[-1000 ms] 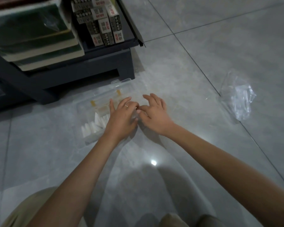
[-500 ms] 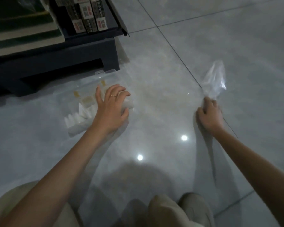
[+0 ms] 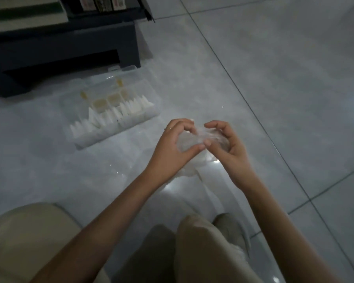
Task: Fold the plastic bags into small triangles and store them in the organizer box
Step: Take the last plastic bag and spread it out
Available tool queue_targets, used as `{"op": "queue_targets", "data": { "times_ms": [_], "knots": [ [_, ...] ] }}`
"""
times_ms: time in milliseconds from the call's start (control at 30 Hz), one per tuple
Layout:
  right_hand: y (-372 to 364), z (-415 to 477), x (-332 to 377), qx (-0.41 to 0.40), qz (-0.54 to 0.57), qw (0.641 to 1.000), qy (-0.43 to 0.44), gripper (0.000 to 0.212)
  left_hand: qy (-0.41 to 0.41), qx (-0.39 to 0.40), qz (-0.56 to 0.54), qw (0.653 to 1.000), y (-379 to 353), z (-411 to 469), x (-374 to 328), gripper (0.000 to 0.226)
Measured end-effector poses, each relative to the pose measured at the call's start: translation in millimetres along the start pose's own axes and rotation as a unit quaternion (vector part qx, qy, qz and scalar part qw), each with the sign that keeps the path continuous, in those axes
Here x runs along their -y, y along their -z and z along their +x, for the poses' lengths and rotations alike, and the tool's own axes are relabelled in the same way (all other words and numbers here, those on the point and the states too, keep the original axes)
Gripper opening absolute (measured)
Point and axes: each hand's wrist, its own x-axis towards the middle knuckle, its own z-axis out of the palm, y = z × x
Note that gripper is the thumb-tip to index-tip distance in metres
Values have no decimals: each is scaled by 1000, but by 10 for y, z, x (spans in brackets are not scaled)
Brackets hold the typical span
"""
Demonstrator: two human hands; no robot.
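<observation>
The clear plastic bag [image 3: 192, 139] is bunched up between both hands, held above the floor [image 3: 274, 78] just right of the organizer box [image 3: 110, 137] and on its near side. The left hand [image 3: 172, 148] curls its thumb and fingers round one end of the bundle. The right hand [image 3: 231, 148] pinches the other end between thumb and curled fingers, so each grip is closed on the bag. A loose tail of film hangs below the hands.

The step looks like opening the crumpled bag out so it can be flattened. It goes best if each grip slides to an edge or corner and draws the film apart gently, since thin plastic stretches or tears under a sharp tug. Once it is spread, laying it on the bare floor on the near side of the organizer box and pressing the air out toward the mouth should give a flat strip. Trapped air would make the folds spring open.

The box lies open, its near row already packed with white folded triangles [image 3: 131, 108] standing on edge. The new triangle should match them in size to fit, and I cannot tell which compartment has room left.
</observation>
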Motion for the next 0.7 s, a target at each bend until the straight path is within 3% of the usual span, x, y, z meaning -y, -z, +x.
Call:
{"op": "queue_targets", "data": {
  "times_ms": [133, 233, 300, 433, 500, 567, 700],
  "knots": [
    [59, -102, -42, -30, -82, 995, 51, 22, 127, -16, -90, 988, -57, -16, -34, 35],
    [41, -135, -175, 11, -224, 968, 113, 27, 237, -35, -250, 938, -70, -5, -30, 51],
    [-17, -157, -244, 59, -289, 948, 116, 31, 247, -46, -263, 931, -58, -20, -35, 51],
    [-129, -212, -204, 128, -267, 950, 96, 26, 221, -72, -227, 946, 26, -24, 26, 31],
    [-161, -232, -162, 100, -231, 966, 64, 24, 193, -83, -202, 957, 81, -8, 51, 21],
    [-194, -245, -126, 13, -140, 990, 29, 31, 169, -90, -190, 963, 118, -2, 44, 13],
    [-209, -169, -65, -106, -68, 992, 11, 46, 150, -84, -181, 968, 149, -10, 5, 12]
  ]
}}
